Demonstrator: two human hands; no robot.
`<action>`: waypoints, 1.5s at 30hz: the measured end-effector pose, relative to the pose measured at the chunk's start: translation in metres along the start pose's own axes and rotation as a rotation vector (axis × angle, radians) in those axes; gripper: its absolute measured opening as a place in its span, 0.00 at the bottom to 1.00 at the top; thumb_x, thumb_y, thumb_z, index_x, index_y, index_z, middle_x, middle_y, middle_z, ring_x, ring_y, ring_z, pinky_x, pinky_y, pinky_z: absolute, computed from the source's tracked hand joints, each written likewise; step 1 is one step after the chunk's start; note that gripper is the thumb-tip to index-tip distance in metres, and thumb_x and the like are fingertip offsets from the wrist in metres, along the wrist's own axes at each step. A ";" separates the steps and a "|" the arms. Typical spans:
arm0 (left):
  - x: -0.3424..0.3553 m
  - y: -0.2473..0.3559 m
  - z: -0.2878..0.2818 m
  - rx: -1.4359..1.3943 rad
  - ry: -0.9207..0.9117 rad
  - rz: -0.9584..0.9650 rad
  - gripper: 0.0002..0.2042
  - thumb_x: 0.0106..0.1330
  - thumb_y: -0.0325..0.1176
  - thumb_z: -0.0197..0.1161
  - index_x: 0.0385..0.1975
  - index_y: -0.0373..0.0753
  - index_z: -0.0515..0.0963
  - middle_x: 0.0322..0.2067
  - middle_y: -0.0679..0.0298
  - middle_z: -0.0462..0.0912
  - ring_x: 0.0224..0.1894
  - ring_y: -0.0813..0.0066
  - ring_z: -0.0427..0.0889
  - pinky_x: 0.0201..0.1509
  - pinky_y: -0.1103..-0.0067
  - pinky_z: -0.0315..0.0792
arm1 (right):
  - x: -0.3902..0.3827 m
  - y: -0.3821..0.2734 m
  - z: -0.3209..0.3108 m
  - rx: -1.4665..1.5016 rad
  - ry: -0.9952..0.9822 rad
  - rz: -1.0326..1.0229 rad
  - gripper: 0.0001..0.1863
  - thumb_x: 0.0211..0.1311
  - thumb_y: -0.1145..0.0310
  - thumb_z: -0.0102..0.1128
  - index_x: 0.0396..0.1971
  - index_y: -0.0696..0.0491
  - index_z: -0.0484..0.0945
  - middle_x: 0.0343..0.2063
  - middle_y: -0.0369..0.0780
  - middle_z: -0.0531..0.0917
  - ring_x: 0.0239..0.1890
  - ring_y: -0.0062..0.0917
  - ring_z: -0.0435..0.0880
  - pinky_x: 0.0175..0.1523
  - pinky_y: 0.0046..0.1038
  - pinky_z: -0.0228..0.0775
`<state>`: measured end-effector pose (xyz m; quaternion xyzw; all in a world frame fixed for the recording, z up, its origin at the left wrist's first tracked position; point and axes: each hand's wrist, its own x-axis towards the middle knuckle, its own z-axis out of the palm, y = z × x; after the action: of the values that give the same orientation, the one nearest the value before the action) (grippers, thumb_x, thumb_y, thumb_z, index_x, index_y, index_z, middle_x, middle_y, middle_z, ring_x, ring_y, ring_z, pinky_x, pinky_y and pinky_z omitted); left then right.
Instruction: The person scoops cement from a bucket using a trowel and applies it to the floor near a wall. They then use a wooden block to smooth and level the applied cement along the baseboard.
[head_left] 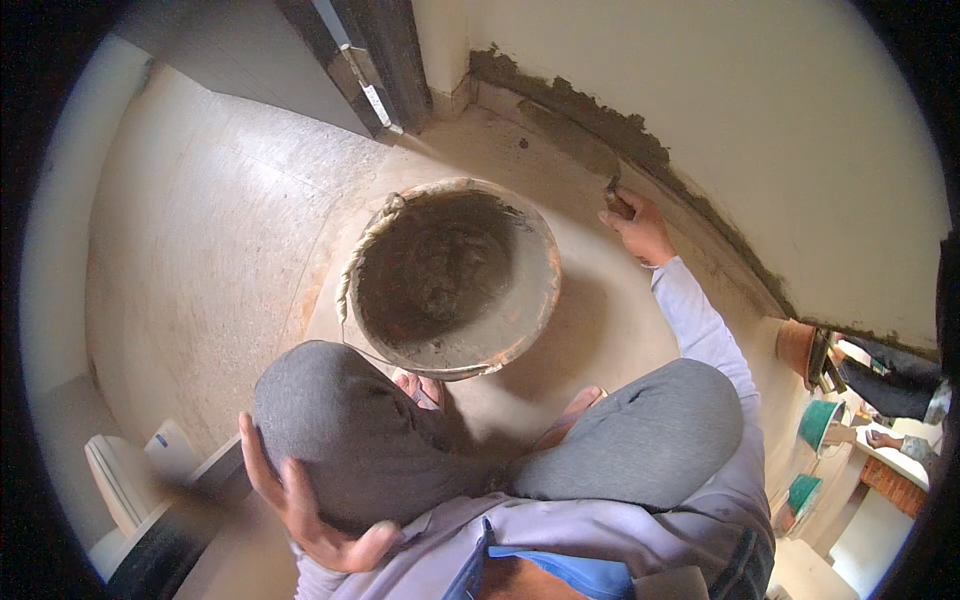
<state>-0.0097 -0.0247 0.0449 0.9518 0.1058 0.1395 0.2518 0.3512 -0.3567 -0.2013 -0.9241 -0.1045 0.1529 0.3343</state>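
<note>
My right hand [645,232] is closed round the handle of a trowel [574,142]. Its long blade, coated in grey mortar, lies along the foot of the wall, close to a rough strip of wet-looking mortar [640,140]. My left hand [310,505] rests against my left knee with its fingers spread, holding nothing. Between my feet and the wall stands a wide round bucket [535,290], its inside smeared with grey mortar [440,265]. A pale rope handle [362,248] hangs over the bucket's left rim.
A dark door [250,55] stands ajar in its frame at the far left. The cream wall [780,110] runs along my right. Behind me on the right are green basins [818,424], a terracotta-coloured pot [795,347] and another person's hand [884,440]. White panels [120,480] lean at the lower left.
</note>
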 end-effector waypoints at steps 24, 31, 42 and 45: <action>-0.007 -0.024 0.014 -0.113 0.034 0.012 0.44 0.40 0.56 0.73 0.63 0.62 0.60 0.66 0.43 0.47 0.67 0.35 0.49 0.63 0.38 0.47 | 0.005 -0.054 -0.029 -0.367 0.044 -0.152 0.23 0.61 0.58 0.56 0.48 0.61 0.75 0.44 0.52 0.80 0.46 0.46 0.78 0.54 0.38 0.68; 0.000 -0.016 0.018 -0.084 0.114 -0.005 0.38 0.48 0.58 0.68 0.62 0.63 0.62 0.64 0.36 0.49 0.65 0.31 0.52 0.64 0.44 0.50 | 0.018 -0.051 -0.040 -0.293 0.163 -0.120 0.22 0.61 0.58 0.56 0.47 0.59 0.77 0.45 0.54 0.79 0.49 0.46 0.78 0.57 0.38 0.66; -0.001 -0.029 0.010 -0.036 -0.024 -0.012 0.40 0.49 0.62 0.65 0.64 0.68 0.57 0.65 0.38 0.46 0.65 0.30 0.52 0.64 0.44 0.50 | 0.008 -0.066 -0.059 -0.413 0.136 -0.135 0.19 0.62 0.64 0.53 0.48 0.61 0.76 0.43 0.56 0.79 0.47 0.47 0.79 0.54 0.38 0.69; -0.021 -0.037 0.006 -0.090 -0.081 -0.093 0.40 0.49 0.62 0.65 0.65 0.69 0.56 0.66 0.38 0.45 0.64 0.28 0.52 0.63 0.43 0.52 | 0.001 -0.069 -0.059 -0.424 0.211 -0.194 0.19 0.62 0.63 0.52 0.48 0.61 0.75 0.42 0.56 0.79 0.46 0.48 0.79 0.53 0.39 0.69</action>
<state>-0.0325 -0.0013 0.0165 0.9385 0.1330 0.0935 0.3046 0.3668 -0.3392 -0.1134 -0.9700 -0.1869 -0.0023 0.1553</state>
